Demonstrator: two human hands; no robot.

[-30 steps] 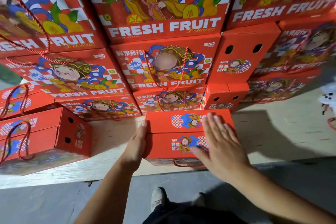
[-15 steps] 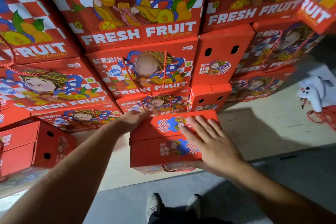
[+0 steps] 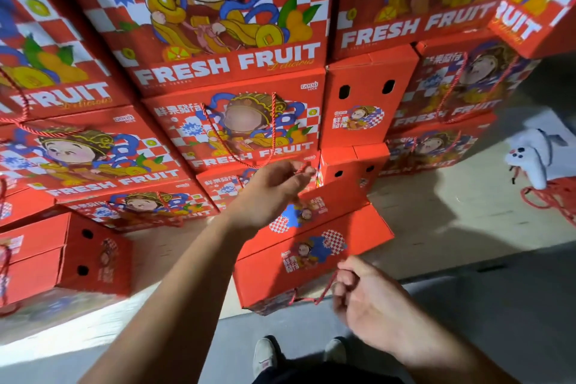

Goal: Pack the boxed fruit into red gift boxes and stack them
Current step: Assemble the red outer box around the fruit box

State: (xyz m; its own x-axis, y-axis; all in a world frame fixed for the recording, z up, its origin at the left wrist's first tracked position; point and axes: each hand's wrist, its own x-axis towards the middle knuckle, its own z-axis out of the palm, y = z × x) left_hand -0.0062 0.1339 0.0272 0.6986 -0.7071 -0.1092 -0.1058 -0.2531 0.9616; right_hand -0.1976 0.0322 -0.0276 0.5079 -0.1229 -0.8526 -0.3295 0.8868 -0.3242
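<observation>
Head view shows many boxes [image 3: 230,121] stacked, while your left hand [image 3: 268,193] and right hand [image 3: 371,299] each pinch a cord of the closed box [image 3: 314,246] awaiting stacking on the platform [image 3: 452,215].

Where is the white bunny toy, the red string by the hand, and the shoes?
bunny toy [image 3: 530,156], head view, its body.
red string [image 3: 327,288], head view, middle of loop.
shoes [image 3: 265,355], head view, left shoe's toe.

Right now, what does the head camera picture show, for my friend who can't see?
Two hands hold the red rope handles of a tilted red gift box: the left hand the far one, the right hand the near one, before stacked "FRESH FRUIT" boxes.
</observation>
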